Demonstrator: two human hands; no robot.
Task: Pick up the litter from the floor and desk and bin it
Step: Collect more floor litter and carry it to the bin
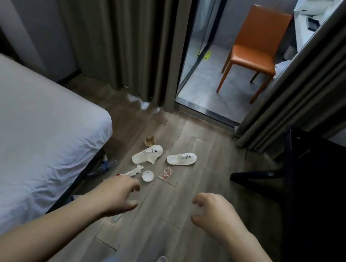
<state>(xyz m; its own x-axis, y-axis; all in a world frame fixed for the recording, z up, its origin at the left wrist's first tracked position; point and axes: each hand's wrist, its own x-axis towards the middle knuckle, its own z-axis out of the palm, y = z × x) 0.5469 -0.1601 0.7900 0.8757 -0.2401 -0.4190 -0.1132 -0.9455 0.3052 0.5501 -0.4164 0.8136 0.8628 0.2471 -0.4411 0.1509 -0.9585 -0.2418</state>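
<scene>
Left hand (116, 195) and right hand (218, 214), loosely curled, empty, hover above crumpled tissue (133, 172) on wood-grain floor (176, 235).

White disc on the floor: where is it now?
Head view, left of centre: the white disc lies on the floor just beyond the left hand, between a crumpled tissue and a small wrapper.

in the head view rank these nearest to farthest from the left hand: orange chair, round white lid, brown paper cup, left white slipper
1. round white lid, just ahead of the left hand
2. white slipper, the left one of the pair, past the lid
3. brown paper cup, just behind that slipper
4. orange chair, far back at upper right
</scene>
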